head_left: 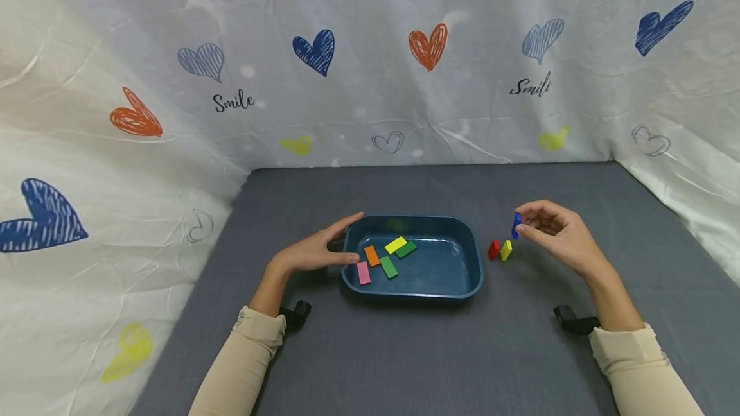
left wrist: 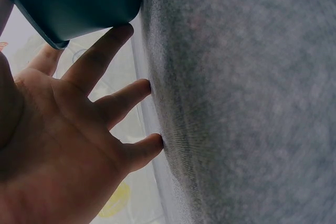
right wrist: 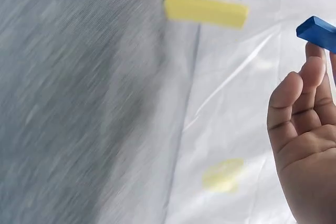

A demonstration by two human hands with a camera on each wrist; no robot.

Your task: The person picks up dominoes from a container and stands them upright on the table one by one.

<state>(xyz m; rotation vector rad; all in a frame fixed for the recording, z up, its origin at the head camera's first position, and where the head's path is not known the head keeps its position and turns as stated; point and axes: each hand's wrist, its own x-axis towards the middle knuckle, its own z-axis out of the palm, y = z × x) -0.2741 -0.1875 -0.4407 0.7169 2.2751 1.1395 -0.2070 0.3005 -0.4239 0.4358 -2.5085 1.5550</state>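
Note:
My right hand (head_left: 556, 236) pinches a blue domino block (head_left: 516, 226) upright between thumb and fingertips, above the table to the right of the tray. In the right wrist view the blue block (right wrist: 318, 33) sits at the fingertips. Below it, a red domino block (head_left: 494, 250) and a yellow domino block (head_left: 506, 250) stand on end side by side. My left hand (head_left: 312, 250) rests at the left end of the dark blue tray (head_left: 413, 294), thumb and index finger spread along the rim. In the left wrist view its straight fingers (left wrist: 102, 56) touch the tray's outer wall.
Inside the tray's left half lie a pink block (head_left: 363, 273), an orange block (head_left: 372, 255), a yellow block (head_left: 396, 245) and two green blocks (head_left: 388, 267). A grey cloth (head_left: 405, 364) covers the table. A white curtain (head_left: 370, 101) printed with hearts hangs behind and beside it.

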